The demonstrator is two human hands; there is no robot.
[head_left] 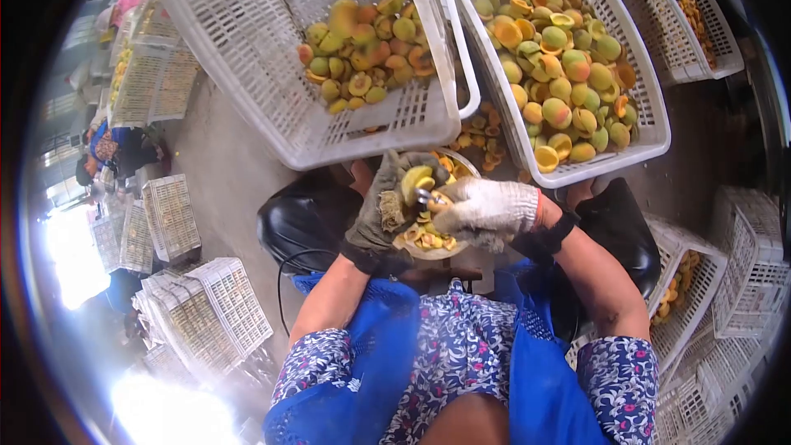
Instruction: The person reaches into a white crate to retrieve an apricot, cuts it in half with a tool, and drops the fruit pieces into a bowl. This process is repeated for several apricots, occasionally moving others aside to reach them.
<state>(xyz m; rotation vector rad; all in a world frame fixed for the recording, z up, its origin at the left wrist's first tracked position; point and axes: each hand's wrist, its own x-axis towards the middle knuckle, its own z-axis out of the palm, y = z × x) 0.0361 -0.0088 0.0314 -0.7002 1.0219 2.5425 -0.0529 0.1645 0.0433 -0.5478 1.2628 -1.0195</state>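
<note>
My left hand [381, 213], in a dark grey work glove, is closed around a yellow-green peach half [418, 180]. My right hand [493, 208], in a whitish glove, grips a small tool [438, 200] with a light wooden-looking handle. Its shiny metal tip is right at the fruit; whether it cuts in cannot be seen. Beneath both hands, between my knees, sits a round pale container [422, 255] with yellow-orange scraps [430, 238] inside. The gloves hide much of it.
A tilted white crate [247, 58] with peaches [371, 45] stands ahead. Beside it is a fuller crate [651, 119] of peach halves [568, 74]. More crates [688, 255] line the right, with stacked crates [210, 301] on the left. Another person [115, 148] is far left. Orange scraps [482, 136] lie between the front crates.
</note>
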